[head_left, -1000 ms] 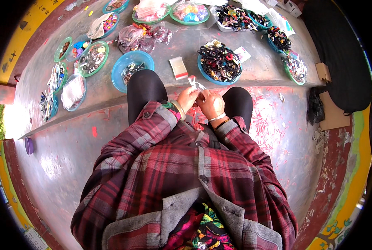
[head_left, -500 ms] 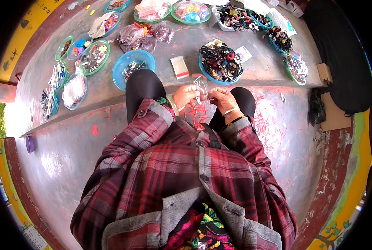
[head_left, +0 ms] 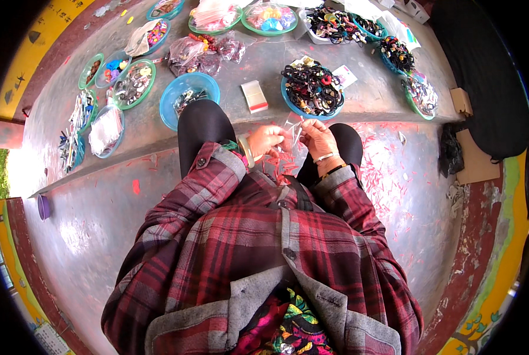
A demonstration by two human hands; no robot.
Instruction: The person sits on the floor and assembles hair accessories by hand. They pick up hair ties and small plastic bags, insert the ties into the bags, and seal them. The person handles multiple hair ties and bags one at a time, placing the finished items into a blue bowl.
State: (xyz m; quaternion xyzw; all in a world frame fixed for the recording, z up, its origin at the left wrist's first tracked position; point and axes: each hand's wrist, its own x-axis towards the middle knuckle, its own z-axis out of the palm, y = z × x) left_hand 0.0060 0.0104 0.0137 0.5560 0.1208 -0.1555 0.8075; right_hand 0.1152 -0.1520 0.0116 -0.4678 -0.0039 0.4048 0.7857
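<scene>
Between my knees is a small clear plastic bag, with a thin whitish piece showing at its right side. My right hand pinches that side near the top, fingers closed. At the bag's left side is my left hand, its fingers curled against the plastic; exactly how they grip is hard to make out. Red scraps lie in my lap just below both hands. On the ledge ahead stands a small box, white with a red front edge.
A blue basin with metallic pieces sits beyond my left knee. Ahead to the right, another basin holds black cords with charms. Several more filled trays line the ledge. Red scraps litter the floor at right. A purple cup stands far left.
My right hand has risen slightly, and the plastic bag now stands more spread out between the hands. My left hand has dropped a little lower beside it.
</scene>
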